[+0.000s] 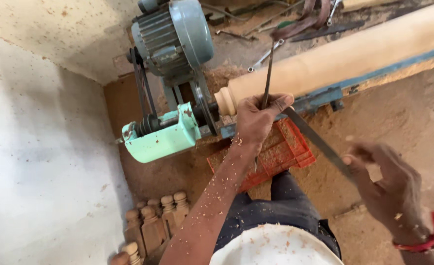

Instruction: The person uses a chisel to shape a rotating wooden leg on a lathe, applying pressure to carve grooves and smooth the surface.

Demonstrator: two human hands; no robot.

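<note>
Pale wooden spindle (344, 54) is lying lengthwise across the lathe, just beyond both hands; left hand (258, 118), nearer, is gripping the long chisel (315, 140); right hand (391, 189) is clasping its handle end.

A single head-worn camera looks steeply down from above and just behind the lathe (177, 122), close enough that the motor fills the upper left, with the wall at left and the sawdust-covered floor at right.
</note>
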